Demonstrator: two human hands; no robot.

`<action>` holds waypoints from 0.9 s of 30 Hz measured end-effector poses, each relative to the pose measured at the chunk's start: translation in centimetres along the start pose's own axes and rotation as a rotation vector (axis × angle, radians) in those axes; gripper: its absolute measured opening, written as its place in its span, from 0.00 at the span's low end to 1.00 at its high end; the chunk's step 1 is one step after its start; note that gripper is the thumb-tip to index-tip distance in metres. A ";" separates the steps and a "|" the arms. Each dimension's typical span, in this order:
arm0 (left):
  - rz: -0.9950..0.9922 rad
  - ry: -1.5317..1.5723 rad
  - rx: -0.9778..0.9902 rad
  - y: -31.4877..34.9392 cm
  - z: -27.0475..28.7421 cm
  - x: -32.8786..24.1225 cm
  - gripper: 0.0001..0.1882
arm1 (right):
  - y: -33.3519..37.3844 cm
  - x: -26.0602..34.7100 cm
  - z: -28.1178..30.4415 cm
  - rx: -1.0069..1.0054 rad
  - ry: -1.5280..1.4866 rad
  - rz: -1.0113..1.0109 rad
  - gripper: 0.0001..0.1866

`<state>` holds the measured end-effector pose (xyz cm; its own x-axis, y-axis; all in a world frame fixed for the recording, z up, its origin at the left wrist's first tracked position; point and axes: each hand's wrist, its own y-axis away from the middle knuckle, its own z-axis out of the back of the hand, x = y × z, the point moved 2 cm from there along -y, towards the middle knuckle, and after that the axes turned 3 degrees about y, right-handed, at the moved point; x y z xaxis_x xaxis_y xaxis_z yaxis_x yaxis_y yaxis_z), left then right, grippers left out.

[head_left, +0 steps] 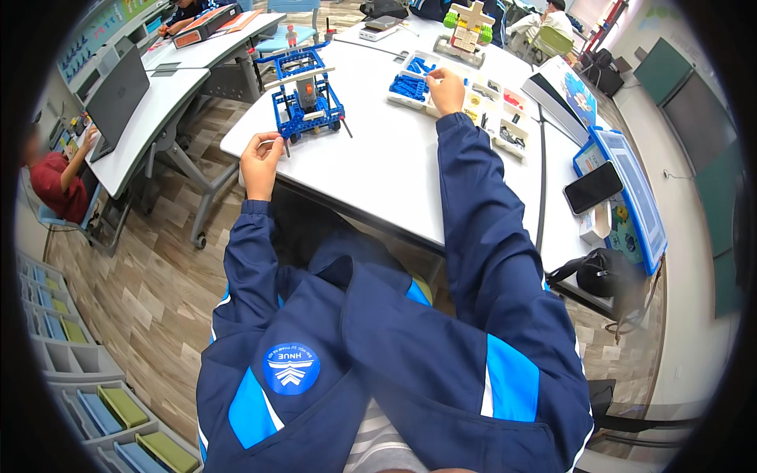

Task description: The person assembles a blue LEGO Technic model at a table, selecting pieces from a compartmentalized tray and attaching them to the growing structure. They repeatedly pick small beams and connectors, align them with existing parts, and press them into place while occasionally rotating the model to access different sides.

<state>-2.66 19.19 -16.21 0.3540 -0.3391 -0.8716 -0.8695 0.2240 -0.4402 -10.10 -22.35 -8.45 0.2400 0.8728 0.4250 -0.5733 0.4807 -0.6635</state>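
A model of blue building beams (309,118) with a grey motor block in its middle stands on the white table. Beside its near left corner is my left hand (262,164), thumb and forefinger closed at a thin dark rod (287,148). Over at the parts tray (412,103), my right hand (447,91) dips its bent fingers into the compartments with blue pieces (412,87). Those fingers are pressed together, and whatever is between them is hidden. Other compartments hold yellow, red (513,99), black and grey pieces.
Another built model (467,31) in green, white and tan stands behind the tray. To the right are an open booklet (564,91), a phone (593,188) propped on a blue bin (631,193), and a black bag (603,272). A person and a laptop (118,102) are at left.
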 end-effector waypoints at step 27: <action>-0.021 0.078 -0.032 0.3 0.0 0.7 0.07 | 10.0 10.4 1.4 0.797 -1.180 -0.329 0.07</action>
<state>-2.66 18.96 -16.96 0.3450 -0.4138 -0.8425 -0.8733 0.1875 -0.4497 -14.49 -8.59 -9.80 -0.1006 -0.0281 0.9945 -0.9874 0.1252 -0.0963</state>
